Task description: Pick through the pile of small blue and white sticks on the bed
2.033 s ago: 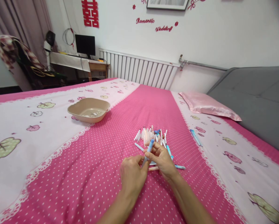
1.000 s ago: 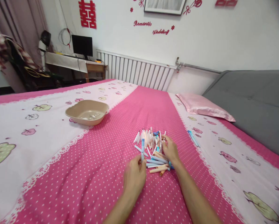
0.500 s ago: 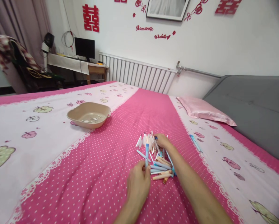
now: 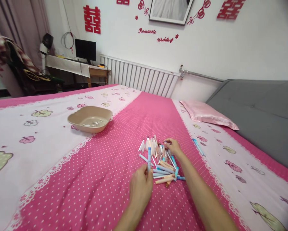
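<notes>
A heap of pens and pen parts (image 4: 161,157) lies on the pink dotted bedspread (image 4: 110,179) in front of me. My left hand (image 4: 140,187) is closed round the lower end of a light blue pen (image 4: 149,158), which it holds upright. My right hand (image 4: 173,147) reaches over the far side of the heap, its fingers pinched together on a small piece that I cannot make out.
A beige bowl (image 4: 90,119) with a few small bits inside sits to the far left on the bed. Two blue pens (image 4: 197,146) lie apart to the right. A pink pillow (image 4: 206,114) and a grey headboard (image 4: 259,112) lie beyond.
My right hand let go of the blue pen and reached forward into the far side of the heap. The left hand kept the pen upright.
</notes>
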`<state>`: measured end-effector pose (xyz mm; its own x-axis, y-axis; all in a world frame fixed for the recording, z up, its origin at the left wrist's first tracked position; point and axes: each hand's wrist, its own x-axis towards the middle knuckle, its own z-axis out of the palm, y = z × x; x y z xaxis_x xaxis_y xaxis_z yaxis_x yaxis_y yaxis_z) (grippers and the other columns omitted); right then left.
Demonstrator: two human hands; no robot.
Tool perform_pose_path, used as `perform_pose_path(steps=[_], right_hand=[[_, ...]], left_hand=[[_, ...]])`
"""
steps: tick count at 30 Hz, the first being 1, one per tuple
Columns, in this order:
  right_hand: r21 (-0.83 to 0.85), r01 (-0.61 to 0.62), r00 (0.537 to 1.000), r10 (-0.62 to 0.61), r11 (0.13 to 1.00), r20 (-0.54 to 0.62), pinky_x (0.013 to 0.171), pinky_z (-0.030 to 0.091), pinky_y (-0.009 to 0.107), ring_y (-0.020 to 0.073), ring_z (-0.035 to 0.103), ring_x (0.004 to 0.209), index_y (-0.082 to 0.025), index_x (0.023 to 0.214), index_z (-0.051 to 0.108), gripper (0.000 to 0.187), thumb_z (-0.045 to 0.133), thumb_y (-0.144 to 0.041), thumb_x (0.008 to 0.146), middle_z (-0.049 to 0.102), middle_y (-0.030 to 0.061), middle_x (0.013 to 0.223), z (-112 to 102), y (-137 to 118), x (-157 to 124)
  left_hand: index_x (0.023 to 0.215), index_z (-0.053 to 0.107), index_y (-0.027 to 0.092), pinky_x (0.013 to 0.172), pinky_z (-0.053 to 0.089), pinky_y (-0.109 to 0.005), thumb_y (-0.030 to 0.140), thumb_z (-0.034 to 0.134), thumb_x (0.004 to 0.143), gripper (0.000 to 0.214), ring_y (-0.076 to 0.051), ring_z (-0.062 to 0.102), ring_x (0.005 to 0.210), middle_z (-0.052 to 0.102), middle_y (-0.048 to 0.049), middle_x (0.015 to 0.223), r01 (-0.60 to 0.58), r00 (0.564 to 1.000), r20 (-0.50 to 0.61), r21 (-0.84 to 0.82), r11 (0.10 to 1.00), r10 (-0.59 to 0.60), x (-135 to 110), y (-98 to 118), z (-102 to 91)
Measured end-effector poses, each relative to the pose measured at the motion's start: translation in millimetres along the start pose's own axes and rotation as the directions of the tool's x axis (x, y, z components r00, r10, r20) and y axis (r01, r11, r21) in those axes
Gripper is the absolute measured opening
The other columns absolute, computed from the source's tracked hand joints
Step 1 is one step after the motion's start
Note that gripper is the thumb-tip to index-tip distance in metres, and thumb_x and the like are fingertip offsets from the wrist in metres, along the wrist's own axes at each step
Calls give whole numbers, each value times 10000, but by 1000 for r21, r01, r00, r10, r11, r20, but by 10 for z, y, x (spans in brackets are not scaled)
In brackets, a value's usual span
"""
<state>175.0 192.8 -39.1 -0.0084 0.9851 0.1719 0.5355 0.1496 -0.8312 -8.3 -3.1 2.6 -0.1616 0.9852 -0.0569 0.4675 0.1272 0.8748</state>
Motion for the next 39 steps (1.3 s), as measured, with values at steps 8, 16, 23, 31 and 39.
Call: perform_pose_path(steps=[8, 16, 23, 31, 39], right_hand=[[466, -58, 998, 64, 883, 2, 584, 494, 266, 134, 578, 647, -168, 803, 650, 400, 734, -474, 560, 631, 12, 744, -201, -271, -680], [655, -116, 981, 191, 746, -45, 482, 467, 182, 154, 612, 762, -186, 856, 654, 370, 758, -397, 570, 647, 23, 850, -246, -286, -884], [699, -139, 990, 119, 702, 77, 632, 511, 225, 132, 635, 751, -202, 895, 684, 378, 788, -355, 566, 679, 20, 876, -383, -327, -922], [682, -78, 983, -57, 727, 173, 626, 458, 224, 112, 578, 666, -178, 761, 674, 272, 811, -331, 582, 651, -1, 730, -483, -534, -1064], [621, -58, 972, -98, 782, 215, 631, 459, 266, 144, 587, 678, -209, 805, 737, 261, 791, -370, 607, 683, 34, 754, -450, -593, -1113]], left_hand=[[791, 598, 170, 572, 300, -233, 298, 416, 848, 230, -159, 544, 643, 608, -15, 675, -30, 1000, 1, 25, 999, 30, -11, -5, 48], [761, 584, 173, 573, 293, -238, 282, 405, 848, 227, -152, 520, 620, 587, -15, 661, -82, 996, 36, 103, 991, 79, -94, 19, 170], [814, 604, 177, 573, 292, -248, 271, 409, 850, 220, -158, 529, 624, 636, -32, 720, -176, 982, 88, 109, 978, 167, -167, 1, 232], [822, 630, 176, 581, 296, -249, 279, 427, 852, 229, -151, 526, 622, 650, -29, 728, -214, 974, 106, 124, 969, 201, -172, 5, 244], [877, 670, 201, 623, 329, -257, 282, 433, 849, 251, -170, 555, 702, 667, -31, 781, -227, 973, 70, 110, 968, 220, -166, 10, 204]])
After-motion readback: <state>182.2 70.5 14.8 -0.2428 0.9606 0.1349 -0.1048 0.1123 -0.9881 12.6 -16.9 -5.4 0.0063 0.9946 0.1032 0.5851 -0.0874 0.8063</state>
